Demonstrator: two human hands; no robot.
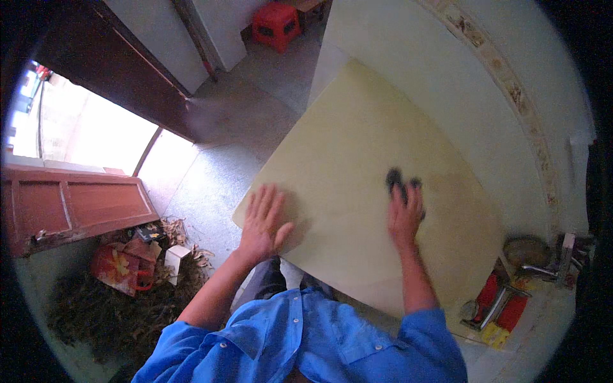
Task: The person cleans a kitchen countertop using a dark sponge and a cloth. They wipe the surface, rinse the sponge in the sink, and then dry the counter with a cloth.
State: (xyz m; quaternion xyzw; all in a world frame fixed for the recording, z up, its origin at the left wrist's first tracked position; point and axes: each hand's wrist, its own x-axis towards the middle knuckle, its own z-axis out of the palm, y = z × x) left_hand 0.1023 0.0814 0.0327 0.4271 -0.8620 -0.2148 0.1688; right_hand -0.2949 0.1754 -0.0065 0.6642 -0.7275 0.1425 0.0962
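A large pale yellow flat panel (335, 158), perhaps a tabletop, spreads out before me. My left hand (263, 230) rests palm down near its left edge, fingers apart and holding nothing. Over the right half of the panel, my right hand (404, 220) grips a small black object (395, 178). Motion blur hides what kind of object it is, and whether it touches the panel cannot be told. Part of it shows beyond my fingertips.
A red plastic stool (276, 25) stands at the back. An open wooden door (86, 201) is at left, above a red bag (122, 268) amid dried plant debris (110, 316). A red and yellow box (513, 309) and a round pan-like vessel (527, 251) lie beyond the panel's right corner.
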